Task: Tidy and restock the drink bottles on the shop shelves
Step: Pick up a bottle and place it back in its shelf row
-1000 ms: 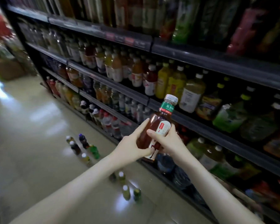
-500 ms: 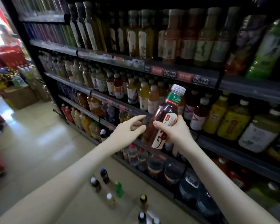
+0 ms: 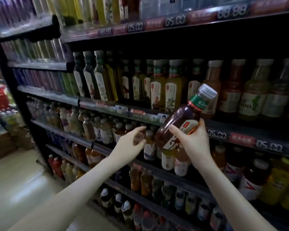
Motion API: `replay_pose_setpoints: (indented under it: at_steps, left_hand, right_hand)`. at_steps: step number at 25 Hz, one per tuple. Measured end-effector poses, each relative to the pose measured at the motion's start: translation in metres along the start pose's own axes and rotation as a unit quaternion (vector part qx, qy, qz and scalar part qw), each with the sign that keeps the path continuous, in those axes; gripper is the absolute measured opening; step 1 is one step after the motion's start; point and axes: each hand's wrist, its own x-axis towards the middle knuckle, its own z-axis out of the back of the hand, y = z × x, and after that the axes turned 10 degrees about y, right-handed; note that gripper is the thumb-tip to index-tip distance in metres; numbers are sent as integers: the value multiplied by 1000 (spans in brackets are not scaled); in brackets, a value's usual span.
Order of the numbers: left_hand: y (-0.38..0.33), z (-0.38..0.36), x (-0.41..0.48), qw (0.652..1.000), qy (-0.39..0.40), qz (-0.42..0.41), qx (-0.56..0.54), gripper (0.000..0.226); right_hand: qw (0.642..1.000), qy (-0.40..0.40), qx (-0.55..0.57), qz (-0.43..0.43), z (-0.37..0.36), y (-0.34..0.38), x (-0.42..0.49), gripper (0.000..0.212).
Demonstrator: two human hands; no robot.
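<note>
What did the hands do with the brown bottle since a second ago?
The left hand let go of the brown plastic white-capped tea bottle and now hovers open beside it. The right hand lifted the bottle up to the next dark shelf. Unchanged: the right hand grips its label, cap tilted up-right.

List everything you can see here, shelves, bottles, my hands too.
Tea bottle: one, red-brown, white cap, held tilted, centre right.
Shelving unit: one, black, several tiers.
Shelved bottles: many, yellow, green, orange, red, rows on every tier.
Price tags: several, dark with pale digits, shelf edges.
Cardboard box: one, brown, far left.
Floor: pale, glossy, lower left.
Left hand: one, open, empty, beside the tea bottle.
Right hand: one, grips the tea bottle.
</note>
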Motion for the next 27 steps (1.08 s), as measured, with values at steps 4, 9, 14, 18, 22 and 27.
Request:
replay_pose_setpoints:
  at_steps: [4, 9, 14, 18, 22, 27]
  left_hand:
    - [10, 24, 33, 978, -23, -190, 83, 61]
    - [67, 71, 73, 963, -112, -228, 86, 62]
    - [161, 153, 136, 945, -250, -126, 171, 76]
    - [197, 181, 183, 937, -236, -123, 229, 85]
    - [214, 180, 209, 938, -218, -161, 216, 91]
    - [230, 166, 216, 926, -223, -250, 175, 75]
  right_hand:
    - [998, -60, -4, 24, -46, 5, 26, 65]
    - [990, -132, -10, 40, -133, 18, 79, 73]
    - [988, -129, -77, 44, -206, 19, 156, 79]
    - [981, -130, -140, 21, -241, 15, 218, 88]
    - [965, -117, -226, -57, -263, 2, 260, 99]
    - [942, -64, -323, -71, -279, -14, 278, 92]
